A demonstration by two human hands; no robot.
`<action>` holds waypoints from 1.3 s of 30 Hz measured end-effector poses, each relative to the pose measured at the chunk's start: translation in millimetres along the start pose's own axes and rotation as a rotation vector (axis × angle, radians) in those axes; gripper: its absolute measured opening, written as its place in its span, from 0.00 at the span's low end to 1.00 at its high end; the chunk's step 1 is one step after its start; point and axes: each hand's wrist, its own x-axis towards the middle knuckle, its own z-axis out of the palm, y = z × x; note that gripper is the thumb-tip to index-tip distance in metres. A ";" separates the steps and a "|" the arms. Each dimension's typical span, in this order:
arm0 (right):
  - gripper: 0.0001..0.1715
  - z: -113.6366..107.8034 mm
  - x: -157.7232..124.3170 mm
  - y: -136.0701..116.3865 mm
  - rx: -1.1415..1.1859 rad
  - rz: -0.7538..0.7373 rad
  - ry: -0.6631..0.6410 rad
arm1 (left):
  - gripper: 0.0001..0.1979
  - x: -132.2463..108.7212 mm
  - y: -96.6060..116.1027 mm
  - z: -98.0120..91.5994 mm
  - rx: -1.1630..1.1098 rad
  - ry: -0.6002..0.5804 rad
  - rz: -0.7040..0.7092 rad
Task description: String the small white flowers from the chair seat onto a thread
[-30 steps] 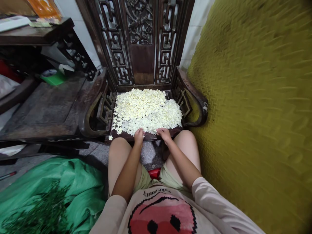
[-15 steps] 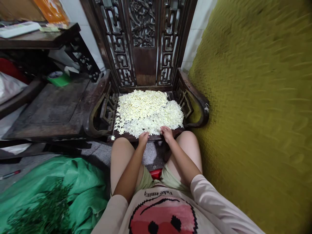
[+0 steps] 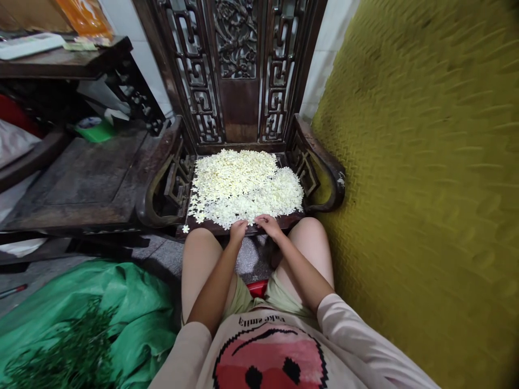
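Small white flowers [image 3: 243, 178] lie heaped over the seat of a dark carved wooden chair [image 3: 240, 108]. At the seat's front edge, my left hand [image 3: 238, 230] is closed with its fingertips pinched together; whatever is between them is too small to make out. Just to its right my right hand [image 3: 268, 225] also has its thumb and fingers pinched, pointing toward the left one, and its contents are too small to name. A narrow gap separates the two hands. One stray flower [image 3: 185, 229] sits at the seat's front left corner.
To the left stands another wooden chair [image 3: 77, 183] bearing a roll of green tape [image 3: 96, 129]. A green sack [image 3: 133, 292] with leafy sprigs [image 3: 68, 351] lies at the lower left. A yellow textured mat [image 3: 425, 178] rises along the right side.
My right hand has moved left from the edge of the flower heap, closer to my left hand. The left hand stays nearly in place. The view has shifted slightly.
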 end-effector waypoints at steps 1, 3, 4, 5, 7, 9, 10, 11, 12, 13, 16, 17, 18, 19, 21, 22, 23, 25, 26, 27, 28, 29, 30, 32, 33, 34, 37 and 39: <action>0.17 1.8 -1.0 0.7 -0.003 -0.009 -0.022 | 0.04 -0.7 0.7 0.4 -0.012 -0.011 -0.003; 0.18 3.6 -1.1 2.0 0.007 -0.019 -0.024 | 0.04 -2.2 2.4 0.9 -0.044 -0.052 -0.037; 0.19 3.8 -0.5 2.6 0.019 -0.019 -0.018 | 0.05 -2.8 3.5 0.9 -0.066 -0.074 -0.065; 0.19 3.6 0.3 3.2 0.032 -0.017 -0.015 | 0.06 -3.2 4.6 0.6 -0.091 -0.094 -0.096; 0.19 2.8 2.1 3.9 0.058 -0.016 -0.013 | 0.09 -3.8 6.9 -0.5 -0.151 -0.127 -0.146; 0.19 2.3 3.1 3.8 0.083 -0.009 -0.015 | 0.13 -4.0 9.0 -1.9 -0.205 -0.157 -0.166; 0.18 2.3 3.1 3.4 0.097 -0.001 -0.015 | 0.14 -4.2 9.9 -2.5 -0.219 -0.171 -0.165; 0.18 2.5 2.7 2.6 0.111 0.008 -0.016 | 0.15 -4.4 10.7 -2.9 -0.224 -0.184 -0.161; 0.18 2.7 2.1 1.5 0.124 0.017 -0.017 | 0.16 -4.6 11.2 -3.1 -0.221 -0.192 -0.156; 0.17 3.1 1.4 0.3 0.134 0.027 -0.021 | 0.17 -4.9 11.4 -3.2 -0.214 -0.197 -0.152; 0.17 4.0 -0.7 -3.4 0.132 0.037 -0.040 | 0.17 -5.8 11.3 -2.7 -0.188 -0.206 -0.144; 0.18 4.2 -1.2 -4.2 0.125 0.034 -0.048 | 0.17 -6.0 11.2 -2.5 -0.179 -0.210 -0.139; 0.19 4.2 -1.4 -4.7 0.116 0.028 -0.058 | 0.17 -6.0 11.1 -2.2 -0.171 -0.214 -0.132; 0.19 4.1 -1.5 -4.8 0.107 0.021 -0.067 | 0.16 -6.0 11.1 -2.0 -0.167 -0.217 -0.126; 0.20 3.6 -1.1 -4.0 0.093 0.006 -0.077 | 0.16 -5.8 11.2 -1.6 -0.178 -0.220 -0.120; 0.20 3.3 -0.8 -3.3 0.088 0.002 -0.077 | 0.16 -5.7 11.2 -1.5 -0.188 -0.221 -0.118; 0.20 2.9 -0.4 -2.6 0.087 0.001 -0.074 | 0.17 -5.6 11.1 -1.4 -0.196 -0.222 -0.118; 0.20 2.3 0.2 -1.3 0.085 0.002 -0.067 | 0.18 -5.3 10.8 -1.3 -0.199 -0.229 -0.112; 0.20 2.0 0.4 -0.9 0.082 0.003 -0.065 | 0.19 -5.2 10.6 -1.3 -0.195 -0.232 -0.107; 0.20 1.8 0.5 -0.6 0.080 0.003 -0.064 | 0.20 -5.1 10.2 -1.2 -0.192 -0.236 -0.104; 0.20 1.7 0.6 -0.5 0.078 0.003 -0.062 | 0.20 -4.9 9.9 -1.1 -0.192 -0.240 -0.101; 0.20 1.6 0.7 -0.6 0.076 0.003 -0.062 | 0.21 -4.8 9.6 -1.0 -0.196 -0.246 -0.100; 0.20 1.5 0.7 -0.6 0.076 0.004 -0.061 | 0.22 -4.7 9.4 -0.9 -0.201 -0.250 -0.100; 0.19 1.5 0.9 -0.8 0.077 0.008 -0.060 | 0.22 -4.4 8.9 -0.6 -0.212 -0.253 -0.100; 0.19 1.4 0.9 -0.9 0.079 0.010 -0.060 | 0.22 -4.2 8.6 -0.3 -0.218 -0.255 -0.101; 0.19 1.5 0.8 -1.1 0.081 0.013 -0.059 | 0.21 -3.9 8.2 -0.1 -0.225 -0.255 -0.105; 0.19 1.6 0.1 -2.6 0.075 0.020 -0.046 | 0.20 -2.5 6.6 0.1 -0.227 -0.252 -0.115; 0.19 2.1 -1.1 -4.5 0.050 0.019 -0.042 | 0.19 -1.5 5.5 0.0 -0.203 -0.240 -0.099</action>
